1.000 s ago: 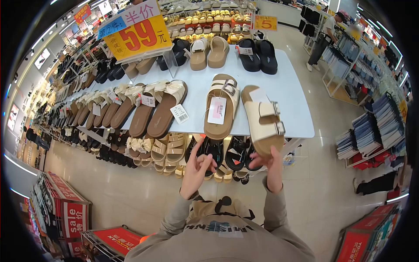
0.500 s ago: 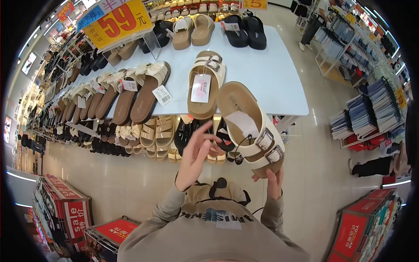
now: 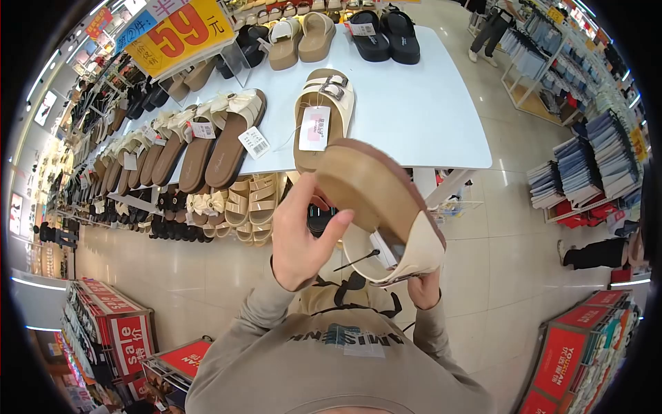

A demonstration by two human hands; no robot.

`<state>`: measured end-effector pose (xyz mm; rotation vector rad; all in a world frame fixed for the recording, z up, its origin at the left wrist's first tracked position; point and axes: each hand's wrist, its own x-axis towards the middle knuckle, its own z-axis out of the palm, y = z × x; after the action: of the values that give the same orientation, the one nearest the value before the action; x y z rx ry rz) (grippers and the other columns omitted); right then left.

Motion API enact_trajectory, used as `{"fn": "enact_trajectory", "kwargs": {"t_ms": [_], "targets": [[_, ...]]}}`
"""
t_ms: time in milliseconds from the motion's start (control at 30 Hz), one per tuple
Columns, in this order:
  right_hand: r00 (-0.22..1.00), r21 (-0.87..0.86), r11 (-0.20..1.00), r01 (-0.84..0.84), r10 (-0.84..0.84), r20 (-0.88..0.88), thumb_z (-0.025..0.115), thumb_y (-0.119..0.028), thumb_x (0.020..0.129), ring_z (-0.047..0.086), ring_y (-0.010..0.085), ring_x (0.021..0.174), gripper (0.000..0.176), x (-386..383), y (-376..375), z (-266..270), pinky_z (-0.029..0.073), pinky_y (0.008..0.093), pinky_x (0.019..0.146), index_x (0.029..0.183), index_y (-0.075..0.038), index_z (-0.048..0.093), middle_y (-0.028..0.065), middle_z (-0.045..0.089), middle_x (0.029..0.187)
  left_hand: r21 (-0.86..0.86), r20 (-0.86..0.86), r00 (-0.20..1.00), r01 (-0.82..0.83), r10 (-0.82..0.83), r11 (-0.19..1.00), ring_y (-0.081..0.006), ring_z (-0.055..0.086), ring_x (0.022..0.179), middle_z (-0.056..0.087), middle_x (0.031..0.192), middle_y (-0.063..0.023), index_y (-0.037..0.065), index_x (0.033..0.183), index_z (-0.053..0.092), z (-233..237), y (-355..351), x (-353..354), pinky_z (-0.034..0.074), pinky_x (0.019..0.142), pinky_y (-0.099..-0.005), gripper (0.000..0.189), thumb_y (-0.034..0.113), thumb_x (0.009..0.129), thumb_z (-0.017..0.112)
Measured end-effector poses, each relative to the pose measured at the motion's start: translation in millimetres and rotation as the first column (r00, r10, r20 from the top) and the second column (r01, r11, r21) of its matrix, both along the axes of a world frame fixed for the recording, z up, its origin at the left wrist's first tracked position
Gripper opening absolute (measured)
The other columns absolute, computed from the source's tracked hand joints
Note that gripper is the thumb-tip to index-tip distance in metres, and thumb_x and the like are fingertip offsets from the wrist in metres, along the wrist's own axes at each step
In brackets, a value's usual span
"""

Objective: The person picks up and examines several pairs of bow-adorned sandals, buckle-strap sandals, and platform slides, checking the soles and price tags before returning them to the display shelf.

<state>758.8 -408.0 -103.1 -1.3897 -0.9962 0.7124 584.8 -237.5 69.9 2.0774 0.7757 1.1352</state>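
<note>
A cream two-strap platform sandal (image 3: 376,183) with a tan footbed is held up in front of me, tilted onto its side. My right hand (image 3: 424,288) grips it at the toe end, its fingers mostly behind the strap. Beside the heel end, my left hand (image 3: 300,238) is open, thumb spread from the fingers and fingertips right at the sandal's edge. Inside the sandal a white tag (image 3: 383,250) shows, with a dark cord loop near it. The matching sandal (image 3: 338,110), buckled and with a hanging price tag (image 3: 315,128), lies on the white table (image 3: 420,117).
Brown slides with cream bows (image 3: 234,141) line the table's left side, below a yellow price sign (image 3: 181,36). Black slides (image 3: 400,38) lie at the back. More sandals (image 3: 249,203) sit underneath. Folded jeans (image 3: 607,162) and a person's dark-trousered legs (image 3: 491,33) are on the right.
The held sandal has turned from footbed-up onto its side, its heel end swinging left and nearer me. My left hand has moved up to the heel, thumb and fingers spread.
</note>
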Motion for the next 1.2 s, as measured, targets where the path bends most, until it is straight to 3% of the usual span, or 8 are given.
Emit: {"fn": "enact_trajectory", "kwargs": {"t_ms": [133,433,567,833,933,1033,1100,1200], "targets": [[0.970,0.175,0.985,0.005,-0.047,0.238,0.055,0.001,0.081,0.062,0.0274,0.108,0.053,-7.7,23.6,57.2,0.048,0.0342,0.090,0.133,0.004,0.045,0.0183,0.056,0.128,-0.090,0.271,0.962,0.013,0.012,0.996,-0.0254,0.061,0.094,0.060,0.104,-0.0163,-0.007,0.116,0.051,-10.0,-16.7,3.4,0.046,0.081,-0.0331,0.066,0.054,0.094,0.042],[0.863,0.020,0.999,-0.034,0.019,0.504,0.073,-0.005,0.070,0.066,0.0284,0.089,0.056,61.2,28.7,84.3,0.051,0.0331,0.076,0.123,0.001,0.053,0.0176,0.065,0.103,-0.359,0.524,0.843,0.351,-0.125,0.864,-0.0309,0.051,0.118,0.039,0.135,-0.0205,0.000,0.144,0.017,-30.2,5.4,-21.5,0.046,0.096,-0.0477,0.072,0.044,0.095,0.046],[0.788,0.207,0.974,-0.094,-0.055,0.613,0.073,-0.007,0.071,0.061,0.0255,0.067,0.044,79.0,45.0,133.7,0.047,0.0297,0.061,0.111,0.003,0.059,0.0143,0.062,0.080,-0.545,0.554,0.832,0.347,0.016,0.763,-0.0274,0.051,0.120,0.039,0.139,-0.0150,0.013,0.147,0.019,-34.4,20.0,-22.8,0.048,0.095,-0.0448,0.058,0.036,0.099,0.043],[0.838,0.272,0.945,-0.184,0.006,0.546,0.071,-0.010,0.075,0.046,0.0113,0.050,0.017,72.6,85.2,224.8,0.038,0.0230,0.048,0.082,0.001,0.059,0.0043,0.054,0.062,-0.832,0.516,0.795,0.553,-0.319,0.034,-0.0189,0.048,0.123,0.044,0.136,-0.0086,0.007,0.144,0.025,-103.3,-35.4,-29.2,0.047,0.098,-0.0390,0.058,0.013,0.095,0.055],[0.753,-0.001,0.930,-0.368,0.299,0.586,0.068,-0.004,0.072,0.051,0.0146,0.061,0.018,54.5,96.7,241.1,0.041,0.0258,0.058,0.087,0.003,0.060,0.0068,0.056,0.068,-0.805,0.249,0.816,0.474,-0.522,0.357,-0.0108,0.049,0.114,0.049,0.128,-0.0061,0.004,0.142,0.029,-127.0,-45.4,-22.1,0.046,0.093,-0.0280,0.061,0.002,0.089,0.060],[0.747,0.121,0.902,-0.414,0.261,0.612,0.071,-0.006,0.070,0.050,0.0141,0.059,0.018,47.6,110.7,234.8,0.038,0.0252,0.056,0.084,0.002,0.063,0.0053,0.056,0.067,-0.827,0.116,0.803,0.405,-0.585,0.391,-0.0107,0.050,0.111,0.050,0.127,-0.0067,0.003,0.141,0.029,-131.5,-28.3,-26.3,0.045,0.093,-0.0278,0.061,0.001,0.089,0.060],[0.759,0.335,0.811,-0.480,0.193,0.622,0.079,-0.014,0.069,0.046,0.0081,0.054,0.022,52.6,117.6,230.6,0.035,0.0213,0.047,0.086,-0.006,0.067,-0.0003,0.055,0.064,-0.731,0.483,0.744,0.633,-0.462,0.254,-0.0130,0.053,0.110,0.052,0.127,-0.0068,0.000,0.137,0.033,-126.7,-29.3,-29.7,0.047,0.090,-0.0282,0.064,0.003,0.082,0.067],[0.742,0.313,0.833,-0.455,0.160,0.651,0.081,-0.012,0.068,0.047,0.0068,0.057,0.029,48.0,126.1,229.9,0.035,0.0199,0.047,0.094,-0.007,0.069,-0.0003,0.057,0.073,-0.588,0.226,0.826,0.538,-0.517,0.603,-0.0165,0.056,0.112,0.052,0.130,-0.0087,0.000,0.137,0.033,-139.9,-23.7,-35.1,0.046,0.094,-0.0303,0.064,0.003,0.082,0.067]]}}
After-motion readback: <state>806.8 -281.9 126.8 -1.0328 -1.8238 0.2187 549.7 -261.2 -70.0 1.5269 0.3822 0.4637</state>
